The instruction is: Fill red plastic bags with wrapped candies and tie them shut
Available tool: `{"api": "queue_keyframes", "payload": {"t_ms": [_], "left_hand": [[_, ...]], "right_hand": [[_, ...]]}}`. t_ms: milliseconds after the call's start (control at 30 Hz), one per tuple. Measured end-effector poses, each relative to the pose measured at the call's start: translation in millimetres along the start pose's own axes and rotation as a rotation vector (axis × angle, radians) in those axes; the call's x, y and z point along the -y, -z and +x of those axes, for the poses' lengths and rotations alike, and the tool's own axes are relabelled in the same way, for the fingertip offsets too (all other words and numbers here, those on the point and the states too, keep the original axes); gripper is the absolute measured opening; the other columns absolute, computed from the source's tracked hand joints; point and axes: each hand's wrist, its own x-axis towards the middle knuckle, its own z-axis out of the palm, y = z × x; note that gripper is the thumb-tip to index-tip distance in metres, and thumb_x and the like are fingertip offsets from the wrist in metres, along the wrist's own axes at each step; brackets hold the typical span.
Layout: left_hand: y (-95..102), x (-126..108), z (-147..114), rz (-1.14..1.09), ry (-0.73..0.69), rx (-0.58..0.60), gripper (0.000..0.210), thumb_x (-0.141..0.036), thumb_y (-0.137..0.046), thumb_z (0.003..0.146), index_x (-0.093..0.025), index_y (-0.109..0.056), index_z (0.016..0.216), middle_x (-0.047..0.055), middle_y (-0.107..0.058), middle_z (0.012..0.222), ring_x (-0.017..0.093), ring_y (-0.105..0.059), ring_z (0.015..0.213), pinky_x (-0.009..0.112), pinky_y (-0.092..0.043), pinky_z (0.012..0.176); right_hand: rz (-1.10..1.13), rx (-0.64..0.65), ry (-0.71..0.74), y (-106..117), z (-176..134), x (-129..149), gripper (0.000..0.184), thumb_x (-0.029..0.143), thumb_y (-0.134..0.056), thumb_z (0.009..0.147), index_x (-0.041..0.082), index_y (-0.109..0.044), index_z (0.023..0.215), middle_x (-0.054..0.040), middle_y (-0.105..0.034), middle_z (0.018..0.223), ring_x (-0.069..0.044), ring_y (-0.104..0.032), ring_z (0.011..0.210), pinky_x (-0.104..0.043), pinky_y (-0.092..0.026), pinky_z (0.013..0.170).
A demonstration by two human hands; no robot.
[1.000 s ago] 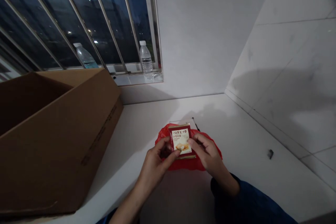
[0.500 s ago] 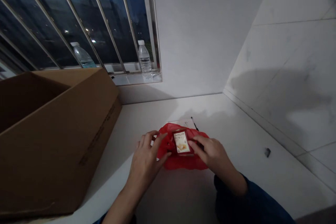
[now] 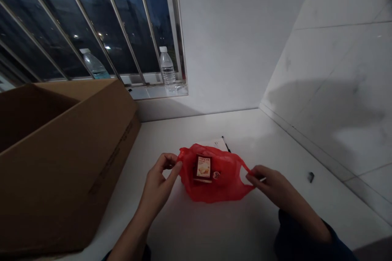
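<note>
A red plastic bag (image 3: 226, 189) lies spread on the white tabletop, its mouth facing up. My left hand (image 3: 161, 177) pinches the bag's left edge between thumb and fingers. On the other side, my right hand (image 3: 268, 181) is closed on the right handle loop and holds it stretched outward. Inside the bag sits a small dark red packet (image 3: 203, 169) with a pale label picturing food. Beside it is a round white mark with dark strokes (image 3: 216, 175); whether it is on another item I cannot tell.
An open cardboard box (image 3: 70, 163) stands at the left. Behind the bag lie a white paper (image 3: 219, 143) and a dark pen-like stick (image 3: 226, 144). Two plastic bottles stand by the barred window, one on the sill (image 3: 167, 69). A small dark object (image 3: 310, 177) lies at the right.
My right hand has let go of the packet and moved right to the bag's handle. My left hand has shifted left onto the bag's edge. The bag is now pulled wider, with the packet inside.
</note>
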Motion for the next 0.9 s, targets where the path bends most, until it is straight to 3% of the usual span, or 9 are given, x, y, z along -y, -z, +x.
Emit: {"api": "queue_keyframes", "payload": {"t_ms": [100,200,367,533,667,800,867,900], "left_hand": [[12.2,-8.3,8.4,-0.058,0.01,0.014,0.028,-0.041,-0.061,0.089,-0.019,-0.061,0.106,0.003,-0.068,0.094,0.018,-0.063,0.086,0.029,-0.049,0.079],[31.4,-24.2,21.3,-0.054,-0.034,-0.012,0.026,-0.042,-0.065,0.087,-0.019,-0.066,0.097,0.003,-0.069,0.092,0.018,-0.062,0.085,0.027,-0.048,0.076],[49.1,-56.6,45.9,-0.289,-0.129,-0.28,0.019,-0.036,-0.072,0.081,-0.019,-0.065,0.083,0.0,-0.065,0.081,0.012,-0.057,0.072,0.02,-0.047,0.067],[36.7,-62.7,64.5,-0.641,-0.1,-0.352,0.017,-0.032,-0.07,0.08,-0.019,-0.061,0.084,-0.003,-0.059,0.072,0.008,-0.053,0.058,0.016,-0.044,0.054],[27.8,-54.6,71.9,-0.684,-0.098,-0.4,0.013,-0.029,-0.067,0.08,-0.019,-0.059,0.084,-0.003,-0.058,0.072,0.008,-0.053,0.058,0.015,-0.043,0.054],[29.8,-50.8,68.3,-0.597,-0.174,-0.419,0.018,-0.02,-0.066,0.079,-0.021,-0.061,0.096,-0.002,-0.06,0.081,0.009,-0.057,0.069,0.015,-0.046,0.061],[33.9,-52.9,60.9,-0.493,-0.198,-0.327,0.03,-0.018,-0.065,0.08,-0.023,-0.059,0.11,-0.002,-0.06,0.08,0.01,-0.058,0.069,0.016,-0.046,0.061],[36.3,-55.1,56.3,-0.409,-0.186,-0.228,0.034,-0.019,-0.063,0.082,-0.023,-0.057,0.115,-0.002,-0.06,0.078,0.011,-0.058,0.068,0.017,-0.046,0.06]], "right_hand": [[0.214,-0.205,0.102,21.2,18.7,17.2,0.025,0.043,-0.055,0.092,0.023,-0.061,0.08,-0.0063,-0.07,0.099,-0.02,-0.067,0.086,-0.031,-0.054,0.07],[0.419,-0.409,0.191,45.2,44.0,41.6,0.02,0.039,-0.062,0.088,0.023,-0.062,0.078,-0.0075,-0.064,0.122,-0.023,-0.062,0.111,-0.035,-0.053,0.087],[0.977,-0.452,0.249,56.0,78.8,82.2,0.017,0.039,-0.058,0.091,0.025,-0.067,0.096,-0.0065,-0.068,0.116,-0.024,-0.063,0.112,-0.041,-0.053,0.091],[1.334,-0.464,0.335,42.9,90.3,106.9,0.009,0.034,-0.067,0.088,0.026,-0.069,0.092,-0.0002,-0.07,0.104,-0.018,-0.064,0.106,-0.039,-0.049,0.1],[1.354,-0.479,0.367,40.3,91.0,109.0,0.007,0.028,-0.067,0.087,0.027,-0.07,0.094,0.0014,-0.069,0.104,-0.016,-0.063,0.107,-0.038,-0.045,0.106],[1.221,-0.496,0.395,51.2,87.1,97.1,0.012,0.025,-0.062,0.089,0.028,-0.068,0.098,0.0015,-0.067,0.107,-0.016,-0.064,0.104,-0.035,-0.05,0.097],[0.996,-0.432,0.406,61.9,81.6,88.3,0.012,0.027,-0.058,0.092,0.027,-0.068,0.097,0.0004,-0.068,0.103,-0.016,-0.065,0.094,-0.032,-0.052,0.085],[0.83,-0.369,0.407,67.8,77.8,84.2,0.013,0.029,-0.056,0.093,0.025,-0.068,0.094,-0.0002,-0.068,0.099,-0.016,-0.066,0.089,-0.031,-0.052,0.08]]}}
